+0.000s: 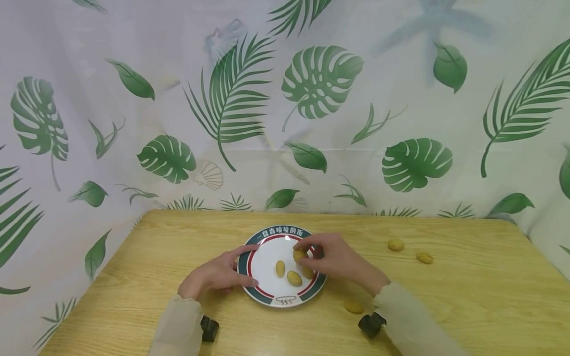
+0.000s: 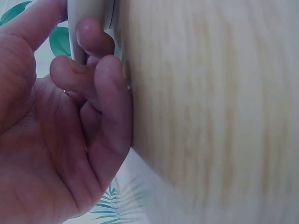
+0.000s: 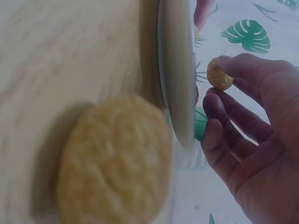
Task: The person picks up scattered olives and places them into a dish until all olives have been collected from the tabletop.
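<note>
i have the right hand [image 1: 334,254] pinching a wrinkled oval [image 3: 217,77] over the plate [image 1: 267,262] at two o'clock; left hand [image 1: 218,270], thumb and forefinger spread, grips nine. table [image 1: 445,296] stretches past loose ovals [image 1: 396,245] at three, its edge near twelve.

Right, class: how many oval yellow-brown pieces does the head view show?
7: one piece pinched in the right hand, three pieces on the plate, two far pieces and one near piece on the table, right of the plate. The right hand may hide others.
</note>
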The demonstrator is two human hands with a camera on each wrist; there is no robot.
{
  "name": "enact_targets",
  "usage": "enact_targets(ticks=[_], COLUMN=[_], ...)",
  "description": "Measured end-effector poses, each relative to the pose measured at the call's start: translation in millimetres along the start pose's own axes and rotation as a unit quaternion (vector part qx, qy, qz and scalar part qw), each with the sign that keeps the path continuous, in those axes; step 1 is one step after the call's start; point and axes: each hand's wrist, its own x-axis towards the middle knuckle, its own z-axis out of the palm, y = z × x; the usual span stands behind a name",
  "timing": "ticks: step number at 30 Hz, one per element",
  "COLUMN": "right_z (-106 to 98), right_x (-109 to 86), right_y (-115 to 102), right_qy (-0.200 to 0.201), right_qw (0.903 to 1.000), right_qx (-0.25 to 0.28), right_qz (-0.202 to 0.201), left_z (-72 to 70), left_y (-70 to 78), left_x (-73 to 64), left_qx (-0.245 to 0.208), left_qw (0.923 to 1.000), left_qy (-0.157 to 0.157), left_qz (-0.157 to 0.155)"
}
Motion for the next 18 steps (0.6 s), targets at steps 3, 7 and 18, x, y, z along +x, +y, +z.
enact_targets(ticks=[3,7,18], right_z=[5,10,15], right_x=[2.7,5.1,8.7], right_y=[1,2,3], right_qy=[-0.012,-0.028,-0.039], right_qw=[0.9999,0.9995,0.9991], right_qx=[0.003,0.004,-0.005], right_qz=[0.004,0.011,0.016], left_z=[0.6,0.6,0.9], left_y=[0.5,0.1,0.3], left_x=[-0.4,-0.5,0.7], left_qx=[0.001,0.003,0.003], left_qw=[1.0,1.0,1.0], left_qy=[-0.001,0.0,0.0], left_qz=[-0.001,-0.004,-0.003])
